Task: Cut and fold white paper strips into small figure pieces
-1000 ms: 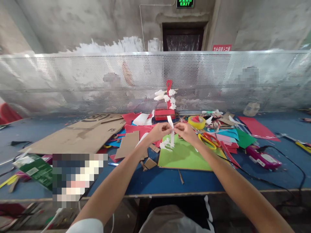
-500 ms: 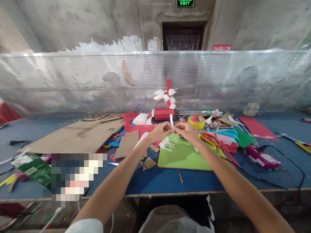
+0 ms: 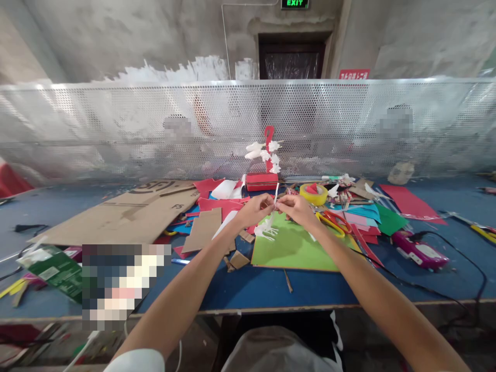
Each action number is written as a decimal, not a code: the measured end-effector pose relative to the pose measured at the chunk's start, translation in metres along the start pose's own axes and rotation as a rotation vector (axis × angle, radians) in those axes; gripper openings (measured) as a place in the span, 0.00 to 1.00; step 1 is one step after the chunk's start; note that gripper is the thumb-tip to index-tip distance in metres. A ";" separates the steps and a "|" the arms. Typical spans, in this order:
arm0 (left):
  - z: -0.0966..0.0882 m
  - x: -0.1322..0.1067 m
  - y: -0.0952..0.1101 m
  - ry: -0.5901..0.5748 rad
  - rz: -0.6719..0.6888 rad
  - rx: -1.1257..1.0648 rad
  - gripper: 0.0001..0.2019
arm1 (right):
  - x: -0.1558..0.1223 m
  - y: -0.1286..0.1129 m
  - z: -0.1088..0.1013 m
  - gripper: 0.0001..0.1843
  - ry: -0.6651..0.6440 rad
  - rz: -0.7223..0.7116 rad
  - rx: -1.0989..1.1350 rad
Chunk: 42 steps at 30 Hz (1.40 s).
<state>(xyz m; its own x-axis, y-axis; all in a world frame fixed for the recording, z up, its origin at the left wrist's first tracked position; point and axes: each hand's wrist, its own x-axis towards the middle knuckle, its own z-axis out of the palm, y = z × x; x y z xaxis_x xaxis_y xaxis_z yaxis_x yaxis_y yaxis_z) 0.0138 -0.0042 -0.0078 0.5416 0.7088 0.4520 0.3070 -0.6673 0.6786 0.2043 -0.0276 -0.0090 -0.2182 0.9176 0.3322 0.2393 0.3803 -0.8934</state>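
Sign (image 3: 295, 4), black, green-lit lettering "EXIT"; brown printed cardboard sheet (image 3: 112, 222); left hand (image 3: 256, 209), right hand (image 3: 295, 207) pinching 1 slim white strip (image 3: 276, 191).

There's one held strip (image 3: 276, 192), one tape roll (image 3: 319, 198).

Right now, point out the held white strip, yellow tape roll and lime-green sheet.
White strip (image 3: 276, 191), head view: its upper part.
Yellow tape roll (image 3: 314, 200), head view: its near side.
Lime-green sheet (image 3: 300, 249), head view: its bare middle.
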 end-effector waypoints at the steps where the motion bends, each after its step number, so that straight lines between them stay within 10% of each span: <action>1: 0.000 0.000 0.001 0.001 0.002 0.007 0.10 | 0.000 -0.001 0.000 0.13 -0.001 -0.001 -0.011; 42: -0.003 0.000 -0.002 -0.113 -0.033 -0.369 0.14 | 0.002 0.003 -0.001 0.11 -0.062 -0.023 0.141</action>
<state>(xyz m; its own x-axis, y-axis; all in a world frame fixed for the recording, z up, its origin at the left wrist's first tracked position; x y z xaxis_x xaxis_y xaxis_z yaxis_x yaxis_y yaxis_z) 0.0106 -0.0023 -0.0069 0.6256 0.6847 0.3738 0.0343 -0.5029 0.8637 0.2051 -0.0248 -0.0108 -0.2815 0.8983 0.3373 0.0993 0.3769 -0.9209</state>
